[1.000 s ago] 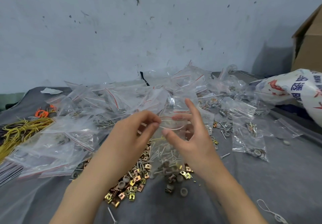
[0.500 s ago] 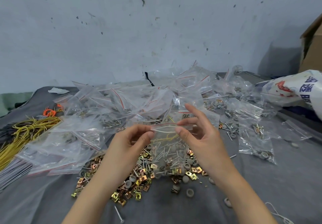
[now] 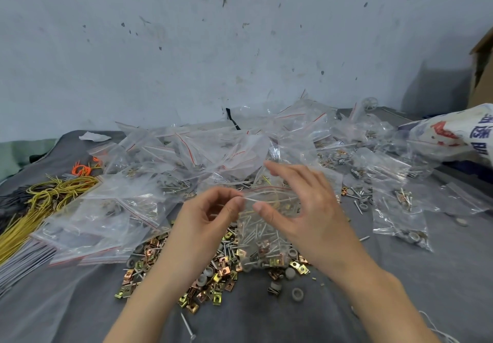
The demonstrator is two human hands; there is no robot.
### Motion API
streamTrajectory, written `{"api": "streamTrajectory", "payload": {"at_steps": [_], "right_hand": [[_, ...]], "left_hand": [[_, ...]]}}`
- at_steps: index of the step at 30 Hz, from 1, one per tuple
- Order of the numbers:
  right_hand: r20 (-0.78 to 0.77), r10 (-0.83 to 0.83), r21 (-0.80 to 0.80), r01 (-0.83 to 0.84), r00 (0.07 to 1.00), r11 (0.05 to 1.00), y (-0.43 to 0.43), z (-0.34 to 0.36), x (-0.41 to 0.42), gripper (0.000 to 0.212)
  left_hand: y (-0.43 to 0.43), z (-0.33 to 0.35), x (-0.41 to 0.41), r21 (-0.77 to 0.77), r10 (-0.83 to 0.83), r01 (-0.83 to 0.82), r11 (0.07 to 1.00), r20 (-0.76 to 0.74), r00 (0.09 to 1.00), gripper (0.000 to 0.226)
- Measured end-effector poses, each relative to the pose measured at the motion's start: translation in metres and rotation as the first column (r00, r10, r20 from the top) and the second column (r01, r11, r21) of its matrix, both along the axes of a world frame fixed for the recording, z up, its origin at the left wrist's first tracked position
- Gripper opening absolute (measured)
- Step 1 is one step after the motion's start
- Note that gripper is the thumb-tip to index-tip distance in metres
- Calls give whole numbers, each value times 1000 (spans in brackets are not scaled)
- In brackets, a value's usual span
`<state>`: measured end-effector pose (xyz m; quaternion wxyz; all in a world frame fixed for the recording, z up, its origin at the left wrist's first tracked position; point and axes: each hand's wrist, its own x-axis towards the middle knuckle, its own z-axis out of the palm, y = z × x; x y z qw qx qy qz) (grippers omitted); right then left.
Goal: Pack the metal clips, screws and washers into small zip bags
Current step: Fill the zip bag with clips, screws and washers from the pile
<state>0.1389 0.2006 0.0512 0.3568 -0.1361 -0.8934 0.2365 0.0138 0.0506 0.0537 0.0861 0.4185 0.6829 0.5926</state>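
A small clear zip bag (image 3: 266,225) hangs upright over the loose parts, with screws, clips and washers inside its lower half. My left hand (image 3: 205,217) pinches the bag's top strip at its left end between thumb and forefinger. My right hand (image 3: 301,209) pinches the same strip just to the right, its other fingers spread behind the bag. Below lies a heap of brass-coloured metal clips (image 3: 213,281) mixed with screws (image 3: 186,326) and grey washers (image 3: 297,294) on the grey cloth.
Filled zip bags (image 3: 165,161) with red strips are piled behind and to both sides. Yellow wire bundles (image 3: 34,198) lie at the left, a printed white sack (image 3: 453,132) and a cardboard box (image 3: 482,76) at the right. The wall stands close behind.
Both hands have slid closer together along the bag's top strip, my right thumb moving left toward my left. The view has shifted slightly.
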Motion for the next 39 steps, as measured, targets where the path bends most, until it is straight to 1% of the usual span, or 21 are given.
{"api": "streamTrajectory", "payload": {"at_steps": [3,7,10,16,19,22,28,34,39], "right_hand": [[82,21,72,-27,996,997,-3,9,-3,57],[129,47,56,-54,991,997,-4,9,-7,49],[90,69,-4,-69,994,998,-3,8,-8,48],[20,101,-100,-99,995,990,0,4,-9,42],[13,113,-97,-111,994,989,1,3,-9,42],[8,121,-97,-119,993,988,0,4,-9,49],[-7,129,-101,-129,992,986,-1,3,-8,46],[-16,147,-188,-147,989,971,4,5,-3,35],[-26,144,-159,-147,989,976,7,4,-3,14]], "left_hand": [[0,-1,0,2,-9,9,1000,-13,1000,12],[-1,-1,0,-6,-16,16,1000,-24,1000,9],[-3,-1,-1,-19,-11,11,1000,-28,1000,8],[-2,0,0,-1,3,-3,1000,12,1000,6],[-1,1,3,-9,17,-17,1000,7,1000,7],[1,2,7,-20,18,-18,1000,-8,1000,7],[5,1,9,9,7,-7,1000,2,1000,9],[4,0,9,-1,3,-3,1000,-9,1000,8],[6,1,11,-3,12,-12,1000,3,1000,6]]}}
